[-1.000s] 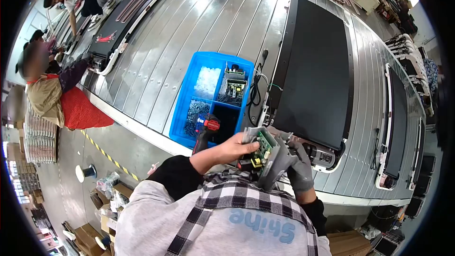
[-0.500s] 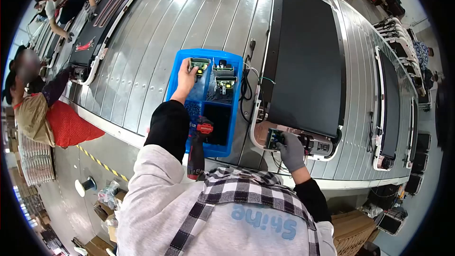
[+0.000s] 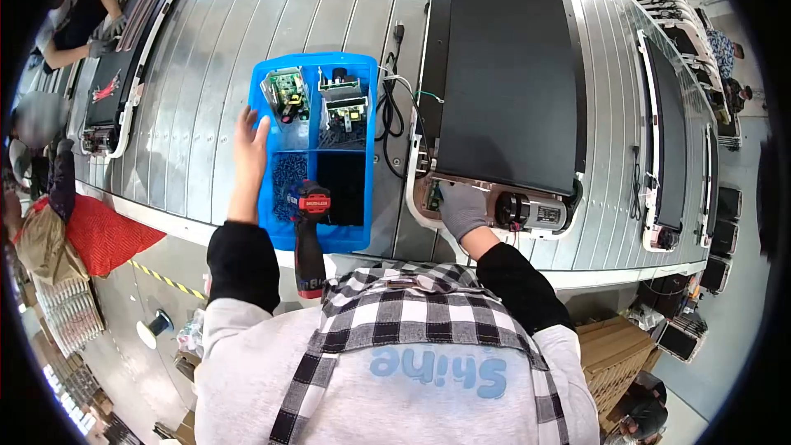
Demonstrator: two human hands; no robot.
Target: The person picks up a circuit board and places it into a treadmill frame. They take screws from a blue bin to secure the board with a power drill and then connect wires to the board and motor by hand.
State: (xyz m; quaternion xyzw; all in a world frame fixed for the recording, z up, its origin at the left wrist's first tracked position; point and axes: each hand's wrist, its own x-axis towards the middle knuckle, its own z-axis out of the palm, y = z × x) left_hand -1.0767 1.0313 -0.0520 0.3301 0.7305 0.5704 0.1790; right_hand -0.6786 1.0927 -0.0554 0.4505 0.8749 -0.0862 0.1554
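Left hand: fingers released. Right hand: grip unclear. Circuit board, its 10 o'clock: probably light, fragile; hold edges.

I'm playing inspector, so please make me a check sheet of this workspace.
Surface: shiny grey metal table.
Job's things: blue plastic divided box holding green circuit boards; black-and-red power tool across the box's near rim; flat black panel in a white frame.
Clutter: red bundle on far left panel.
Hands: bare left hand open beside the box; grey-gloved right hand at the frame's near end, grip hidden.
Cables: black cable looped between box and frame.
Surroundings: people left; brown cardboard boxes right.
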